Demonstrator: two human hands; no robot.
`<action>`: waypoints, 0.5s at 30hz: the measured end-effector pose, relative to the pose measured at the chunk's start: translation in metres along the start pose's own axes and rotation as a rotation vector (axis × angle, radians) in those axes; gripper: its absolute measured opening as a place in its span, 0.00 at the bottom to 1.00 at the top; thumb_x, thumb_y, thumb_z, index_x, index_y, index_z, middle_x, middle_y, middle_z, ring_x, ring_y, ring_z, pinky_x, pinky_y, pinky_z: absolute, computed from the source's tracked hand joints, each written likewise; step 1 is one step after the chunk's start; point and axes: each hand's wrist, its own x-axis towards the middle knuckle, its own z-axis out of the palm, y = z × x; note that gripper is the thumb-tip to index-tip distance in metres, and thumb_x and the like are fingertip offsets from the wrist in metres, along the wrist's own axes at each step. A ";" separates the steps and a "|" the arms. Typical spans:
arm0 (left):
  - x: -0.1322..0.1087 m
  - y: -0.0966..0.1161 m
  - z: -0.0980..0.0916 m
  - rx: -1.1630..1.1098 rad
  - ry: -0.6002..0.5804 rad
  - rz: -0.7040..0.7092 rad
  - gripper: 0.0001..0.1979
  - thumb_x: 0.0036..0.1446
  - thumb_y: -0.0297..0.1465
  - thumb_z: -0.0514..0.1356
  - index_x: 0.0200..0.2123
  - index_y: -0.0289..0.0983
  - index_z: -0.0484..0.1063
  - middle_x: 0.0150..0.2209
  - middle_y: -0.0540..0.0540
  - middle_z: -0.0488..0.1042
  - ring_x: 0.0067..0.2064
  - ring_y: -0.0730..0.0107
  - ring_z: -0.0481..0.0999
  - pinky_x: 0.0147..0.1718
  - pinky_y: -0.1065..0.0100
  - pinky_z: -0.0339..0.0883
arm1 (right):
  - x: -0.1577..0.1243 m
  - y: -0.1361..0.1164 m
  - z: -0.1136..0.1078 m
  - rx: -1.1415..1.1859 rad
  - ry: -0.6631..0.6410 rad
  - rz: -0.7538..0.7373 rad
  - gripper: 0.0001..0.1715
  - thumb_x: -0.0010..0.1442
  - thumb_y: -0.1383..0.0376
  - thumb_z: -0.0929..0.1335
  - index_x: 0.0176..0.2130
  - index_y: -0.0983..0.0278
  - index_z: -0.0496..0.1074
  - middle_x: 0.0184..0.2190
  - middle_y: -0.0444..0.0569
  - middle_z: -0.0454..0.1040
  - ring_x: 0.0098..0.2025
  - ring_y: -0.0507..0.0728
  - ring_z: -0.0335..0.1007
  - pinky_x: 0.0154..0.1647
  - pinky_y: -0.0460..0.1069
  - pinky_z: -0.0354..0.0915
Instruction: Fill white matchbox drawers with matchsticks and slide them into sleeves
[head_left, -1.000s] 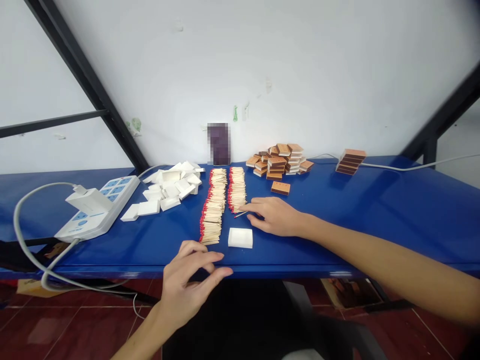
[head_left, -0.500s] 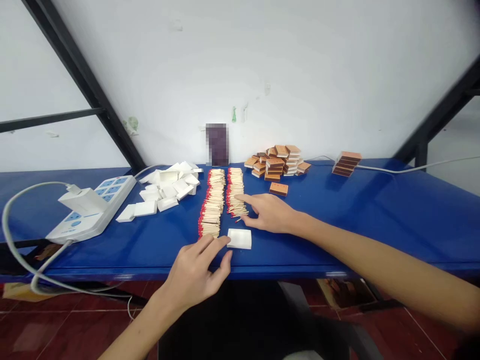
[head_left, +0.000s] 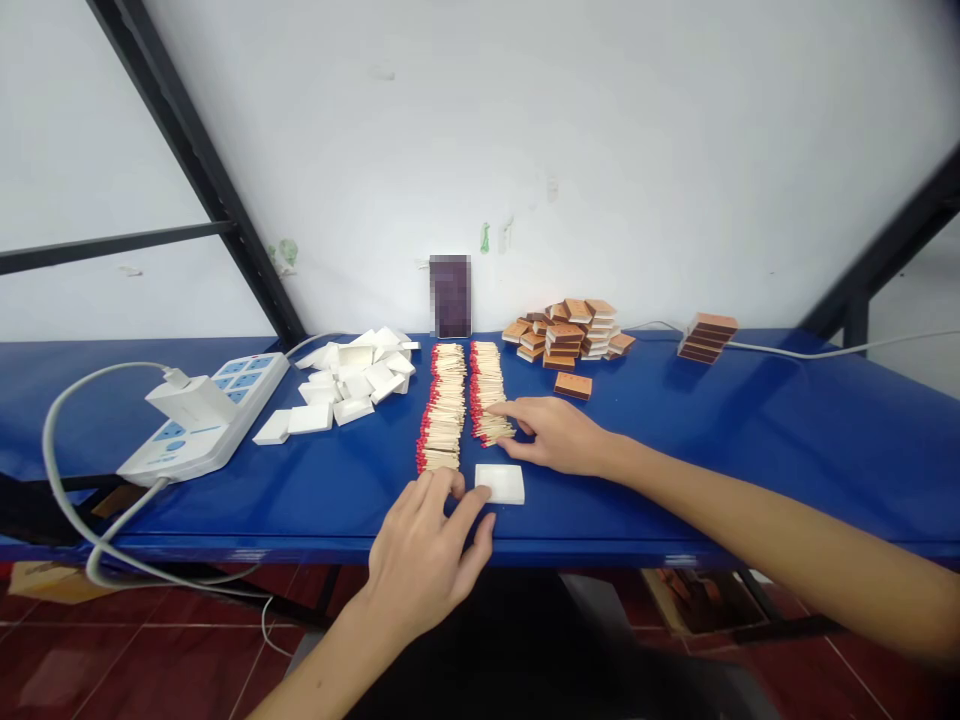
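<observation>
A small white matchbox tray lies near the table's front edge, its hollow facing up. My left hand is beside it, the index fingertip touching its left edge and the thumb held apart; the other fingers are curled. Two long rows of red-headed matches run away from me: a left row and a shorter right row. My right hand has index finger and thumb around the near end of the right row, with a bunch of matches between them. Its other fingers are folded under.
Several white trays are heaped at left, beside a white power strip with a plugged-in charger and cable. Brown matchboxes are piled at the back, a single one in front, a stack at right. A dark panel leans on the wall.
The whole view has shifted slightly. My right thumb has drawn in against the near matches, which now lie closer together. My left index finger reaches a little further onto the tray's edge.
</observation>
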 end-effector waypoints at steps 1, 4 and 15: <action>0.000 0.000 -0.001 -0.019 -0.004 -0.006 0.09 0.64 0.29 0.56 0.46 0.36 0.72 0.38 0.42 0.67 0.37 0.61 0.67 0.35 0.61 0.66 | 0.000 0.000 0.000 0.010 -0.002 -0.012 0.23 0.64 0.59 0.66 0.55 0.65 0.72 0.29 0.46 0.72 0.29 0.53 0.64 0.33 0.47 0.56; -0.002 0.000 -0.004 -0.085 -0.028 -0.010 0.07 0.65 0.27 0.54 0.42 0.38 0.72 0.41 0.42 0.67 0.39 0.61 0.67 0.37 0.61 0.65 | -0.001 0.001 0.000 0.033 -0.008 -0.053 0.18 0.64 0.60 0.66 0.51 0.65 0.75 0.29 0.46 0.72 0.28 0.52 0.63 0.32 0.46 0.56; -0.004 0.000 -0.003 -0.002 -0.053 0.063 0.07 0.66 0.28 0.53 0.42 0.36 0.70 0.53 0.38 0.70 0.47 0.55 0.69 0.43 0.56 0.64 | -0.004 0.001 -0.001 0.062 0.004 -0.041 0.20 0.63 0.59 0.67 0.52 0.65 0.75 0.25 0.43 0.70 0.25 0.50 0.60 0.30 0.46 0.54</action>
